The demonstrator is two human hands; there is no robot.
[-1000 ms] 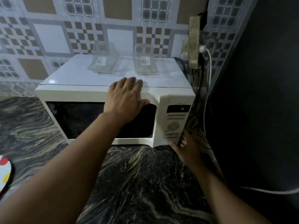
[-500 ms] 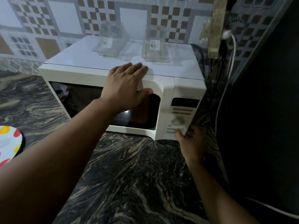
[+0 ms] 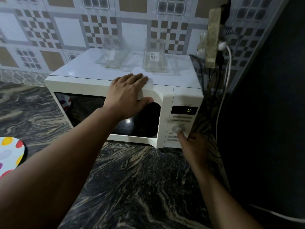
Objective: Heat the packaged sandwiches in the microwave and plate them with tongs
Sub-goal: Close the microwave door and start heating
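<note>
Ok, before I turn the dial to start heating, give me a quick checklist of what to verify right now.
1. Microwave door shut: ok, it sits flush, with the left hand pressing flat on its top edge.
2. Power on: ok, the display is lit.
3. Right hand at the dial: ok, the thumb touches its lower edge.
4. Sandwiches inside: cannot tell, the window is dark.
5. Two clear packages on top of the microwave: they look empty, ok.
6. Spotted plate ready on the counter: ok. Tongs: cannot tell, none in view.
</note>
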